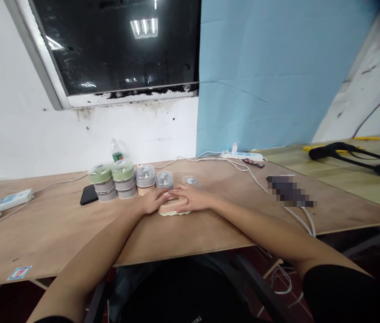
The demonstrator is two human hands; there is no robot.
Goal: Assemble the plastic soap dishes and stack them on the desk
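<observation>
A low peach-coloured container point(173, 205) with rounded sides sits on the wooden table, with a pale cream edge showing at its base. My left hand point(154, 201) grips it from the left, fingertips over its far edge. From the right, my right hand point(195, 198) wraps round it, thumb along the near side and fingers across the top. The fingers of both hands meet at the far edge and hide part of the container. Just behind my right hand lies a clear lid point(190, 181) with a round label. A grey container with a clear lid point(165, 180) stands behind my left fingers.
To the left are stacked containers with green lids point(100, 174), a black phone point(89, 195) and a plastic bottle point(117, 152). Power strips point(242, 156) and white cables run along the back and left. A black strap-like frame point(355, 159) lies at the far right.
</observation>
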